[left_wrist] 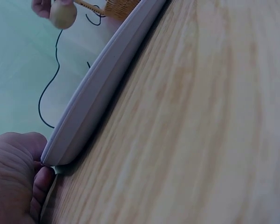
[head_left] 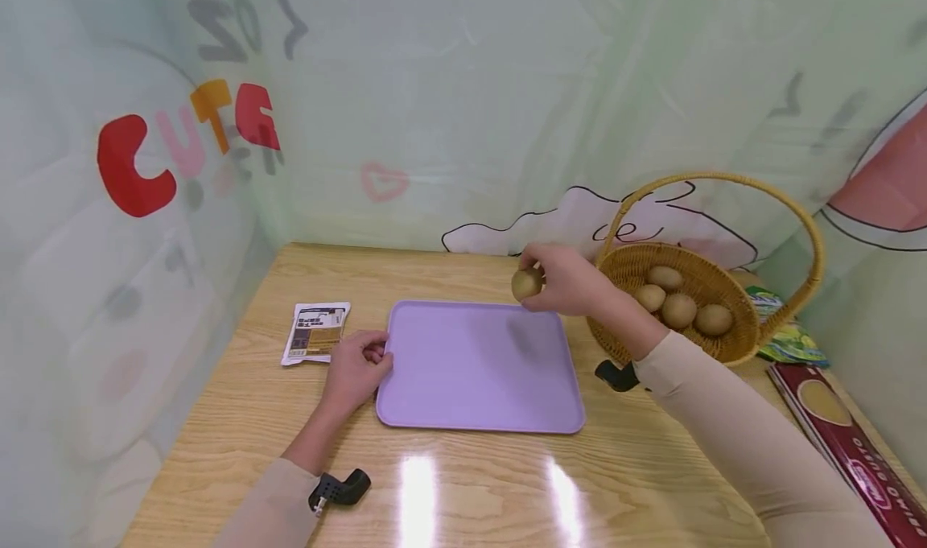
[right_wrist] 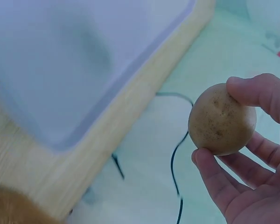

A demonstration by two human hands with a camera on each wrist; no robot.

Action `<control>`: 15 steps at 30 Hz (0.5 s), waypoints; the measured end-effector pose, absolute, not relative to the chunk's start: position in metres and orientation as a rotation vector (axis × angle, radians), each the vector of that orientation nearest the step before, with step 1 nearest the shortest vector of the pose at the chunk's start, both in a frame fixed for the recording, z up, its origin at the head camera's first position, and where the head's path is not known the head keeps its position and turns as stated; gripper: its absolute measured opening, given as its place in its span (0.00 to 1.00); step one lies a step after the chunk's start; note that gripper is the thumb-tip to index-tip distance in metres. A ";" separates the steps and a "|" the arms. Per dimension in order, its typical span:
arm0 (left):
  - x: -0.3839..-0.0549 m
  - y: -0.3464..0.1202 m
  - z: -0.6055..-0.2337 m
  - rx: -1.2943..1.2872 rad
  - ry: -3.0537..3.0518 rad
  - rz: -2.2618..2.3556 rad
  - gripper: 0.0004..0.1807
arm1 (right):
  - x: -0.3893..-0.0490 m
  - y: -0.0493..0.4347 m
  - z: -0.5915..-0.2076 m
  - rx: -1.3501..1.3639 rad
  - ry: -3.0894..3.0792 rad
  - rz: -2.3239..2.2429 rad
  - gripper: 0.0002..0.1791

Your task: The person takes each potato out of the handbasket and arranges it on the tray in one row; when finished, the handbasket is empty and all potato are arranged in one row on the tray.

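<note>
A round brown potato [right_wrist: 221,119] with dark specks is pinched between the thumb and fingertips of my right hand [head_left: 565,278], above the far right corner of the purple tray [head_left: 471,371]. The tray lies flat on the wooden table. At its left edge, my left hand [head_left: 358,367] grips the rim; in the left wrist view the thumb is at the rim and the curled fingers are lower, partly hidden. Right of the tray stands a wicker basket [head_left: 611,343] with a tall handle, tilted so its inside shows. Several more potatoes [head_left: 679,311] lie inside it.
A white and brown packet [head_left: 316,333] lies left of the tray, beside my left hand. On the right are a dark red box [head_left: 854,451] and a green and yellow package [head_left: 793,335], partly behind the basket. A printed curtain [head_left: 434,113] hangs along the table's far edge.
</note>
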State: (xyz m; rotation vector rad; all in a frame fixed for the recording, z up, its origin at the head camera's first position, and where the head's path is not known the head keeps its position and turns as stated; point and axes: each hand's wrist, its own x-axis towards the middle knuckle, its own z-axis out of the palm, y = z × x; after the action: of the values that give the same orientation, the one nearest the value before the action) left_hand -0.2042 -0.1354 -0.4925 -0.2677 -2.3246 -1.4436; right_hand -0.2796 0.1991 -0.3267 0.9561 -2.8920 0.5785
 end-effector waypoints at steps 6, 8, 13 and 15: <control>-0.205 -0.136 -0.496 -0.255 -2.337 -1.437 0.14 | -0.285 0.167 -0.340 0.980 -2.911 0.663 0.24; -0.206 -0.135 -0.496 -0.258 -2.340 -1.429 0.14 | -0.286 0.160 -0.343 0.970 -2.929 0.689 0.24; -0.206 -0.136 -0.493 -0.263 -2.341 -1.409 0.14 | -0.293 0.142 -0.351 0.976 -2.916 0.742 0.24; -0.206 -0.137 -0.492 -0.258 -2.341 -1.406 0.14 | -0.295 0.135 -0.353 0.979 -2.911 0.773 0.24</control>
State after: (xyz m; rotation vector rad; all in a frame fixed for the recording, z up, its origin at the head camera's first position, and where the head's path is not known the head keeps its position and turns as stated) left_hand -0.2057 -0.1367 -0.4923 -0.2582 -2.3407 -1.4061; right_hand -0.2951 0.1345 -0.3533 0.9788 -2.9110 0.7731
